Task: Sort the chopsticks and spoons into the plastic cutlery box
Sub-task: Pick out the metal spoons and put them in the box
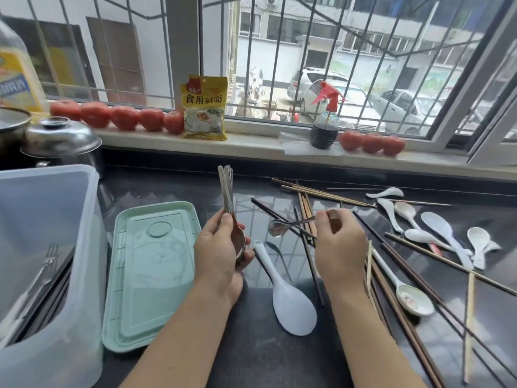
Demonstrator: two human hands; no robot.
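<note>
My left hand point(221, 253) grips a stacked bundle of metal spoons point(227, 191), handles pointing up. To its right, my right hand point(337, 242) pinches the handle of a single metal spoon point(279, 227), bowl pointing left, just above the dark counter. The translucent plastic cutlery box point(56, 275) stands at the left with forks and dark chopsticks inside. Its mint-green lid point(151, 275) lies beside it. Loose chopsticks point(405, 317) and white spoons point(447, 233) are scattered over the right of the counter. A white rice paddle point(291, 301) lies between my forearms.
A steel pot with a lid point(60, 138) sits behind the box. On the windowsill stand tomatoes point(123, 117), a yellow packet point(204, 107), a spray bottle point(324, 124) and an oil bottle point(16, 77). A patterned ceramic spoon point(411, 298) lies at the right.
</note>
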